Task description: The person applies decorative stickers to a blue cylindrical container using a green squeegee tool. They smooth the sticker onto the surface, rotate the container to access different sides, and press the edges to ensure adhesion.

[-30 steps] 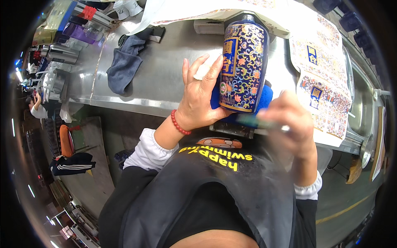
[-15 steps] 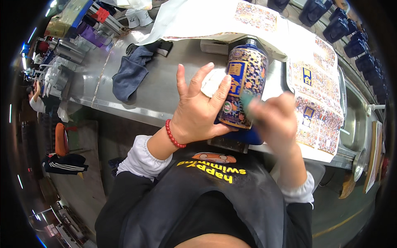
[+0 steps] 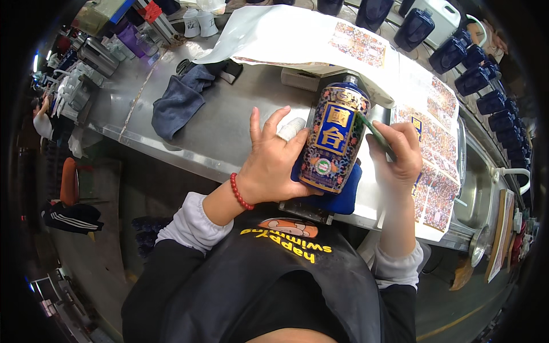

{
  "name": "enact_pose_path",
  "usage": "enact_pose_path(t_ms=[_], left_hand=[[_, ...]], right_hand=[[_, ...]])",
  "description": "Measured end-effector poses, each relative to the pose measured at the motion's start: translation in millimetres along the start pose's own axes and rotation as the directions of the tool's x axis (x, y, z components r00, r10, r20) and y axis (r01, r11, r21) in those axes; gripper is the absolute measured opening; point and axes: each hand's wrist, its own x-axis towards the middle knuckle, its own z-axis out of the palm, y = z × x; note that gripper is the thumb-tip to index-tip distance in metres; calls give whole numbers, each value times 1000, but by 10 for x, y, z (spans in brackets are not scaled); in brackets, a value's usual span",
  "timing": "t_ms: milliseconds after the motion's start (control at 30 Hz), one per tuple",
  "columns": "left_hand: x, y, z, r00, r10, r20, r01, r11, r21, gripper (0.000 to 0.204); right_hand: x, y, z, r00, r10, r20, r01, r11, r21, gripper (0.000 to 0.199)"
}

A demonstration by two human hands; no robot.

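Note:
A dark blue bottle (image 3: 334,137) with a colourful floral decal and a gold-framed blue panel lies tilted, its neck pointing away from me. My left hand (image 3: 271,154), with a red bead bracelet and a white wrap (image 3: 291,129) on one finger, grips its lower left side. The thumb lies along the base; two fingers stick up off the bottle. In my right hand (image 3: 400,151) a flat green scraper (image 3: 376,136) is pinched, its tip against the decal's right edge near the shoulder. Beneath the bottle's base is a blue pad (image 3: 346,188).
Printed decal sheets (image 3: 437,154) cover the bench on the right and far side. A grey-blue cloth (image 3: 182,103) lies on the metal bench (image 3: 137,123) at left. Several blue bottles (image 3: 414,28) stand along the far right, beyond a sink (image 3: 474,183).
The bottle has rolled so that its panel faces up more squarely. My right hand has moved from the lower right side up toward the shoulder, the green scraper now showing clearly.

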Motion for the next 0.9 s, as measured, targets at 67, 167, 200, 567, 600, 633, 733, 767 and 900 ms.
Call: enact_pose_path(t_ms=[67,167,200,567,600,633,733,767,900], left_hand=[[-5,12,-45,1000,18,-23,-17,999,51,105],[-32,-3,0,997,-76,9,76,993,-94,103],[-33,-14,38,991,-121,63,129,981,-147,102],[-61,-32,49,998,-23,-62,20,998,-54,101],[-65,-32,59,999,-47,-27,45,996,-77,102],[-61,-37,78,997,-72,9,73,992,-98,103],[-53,-52,129,998,-69,1,69,987,-142,105],[-50,-51,134,998,-65,27,68,987,-148,106],[-43,-17,56,998,-7,-66,4,999,-49,107]], right_hand=[[-22,-11,-2,928,-326,177,343,936,-75,38],[41,-103,-61,849,-263,458,173,958,229,36],[79,-68,-30,919,-238,313,172,959,226,32],[30,-43,37,996,-50,67,54,997,-51,38],[24,-69,39,992,-51,115,66,989,-132,39],[10,-100,44,953,-217,210,240,967,-89,39],[-27,-126,-13,841,-274,467,71,911,406,35],[-56,-88,-10,921,-222,321,118,942,315,29],[-249,102,19,955,258,147,-286,931,226,16]])
